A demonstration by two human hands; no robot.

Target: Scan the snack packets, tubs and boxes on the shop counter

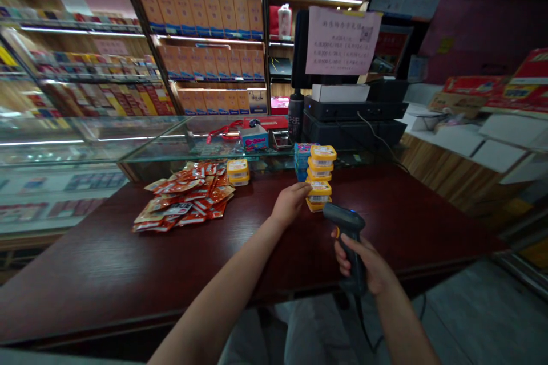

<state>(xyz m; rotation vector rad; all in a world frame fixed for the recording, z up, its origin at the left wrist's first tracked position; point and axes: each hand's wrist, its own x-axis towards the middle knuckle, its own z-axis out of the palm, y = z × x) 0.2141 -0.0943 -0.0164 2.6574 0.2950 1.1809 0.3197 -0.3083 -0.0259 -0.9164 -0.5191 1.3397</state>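
Several right fingers (341,252) wrap scanner (345,218); left fingers (301,188) seemingly touch tubs (321,174).

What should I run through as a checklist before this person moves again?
1. Right hand gripping the scanner: ok, wrapped around its handle.
2. Scanner's front end turned toward the yellow boxes: ok, it points roughly their way.
3. Left hand at the yellow boxes: ok, it is at their left side.
4. Orange packets neatly stacked: not ok, they lie in a loose heap.
5. Small print on the yellow boxes readable: cannot tell, too small here.
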